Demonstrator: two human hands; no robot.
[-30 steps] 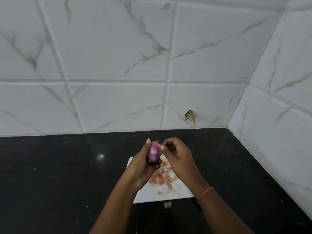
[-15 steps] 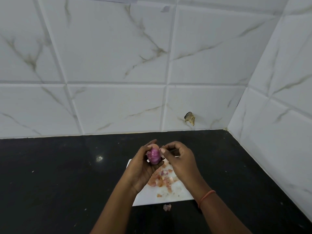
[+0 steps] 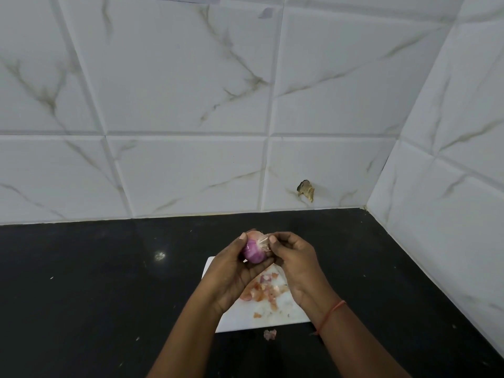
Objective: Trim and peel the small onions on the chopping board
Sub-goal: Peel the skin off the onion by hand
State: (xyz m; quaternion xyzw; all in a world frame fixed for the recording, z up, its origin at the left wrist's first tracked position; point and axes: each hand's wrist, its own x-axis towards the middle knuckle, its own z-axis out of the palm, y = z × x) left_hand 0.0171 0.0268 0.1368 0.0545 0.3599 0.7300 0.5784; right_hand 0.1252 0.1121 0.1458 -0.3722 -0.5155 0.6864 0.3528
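Purple onion (image 3: 253, 252) sits gripped in the left hand (image 3: 234, 276), above the chopping board's (image 3: 245, 317) far edge. Right hand (image 3: 293, 264) pinches a papery skin flap (image 3: 264, 241) on it. Both hands hide much of the board; peelings (image 3: 266, 291) lie between them.

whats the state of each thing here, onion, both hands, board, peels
onion: held up above the board, purple flesh bared, a papery strip of skin still attached at its top
left hand: grips the onion
right hand: pinches the loose skin at the onion's top
chopping board: flat on the black counter, littered with scraps
peel scraps: piled loose on the board
stray scrap: off the board, on the counter
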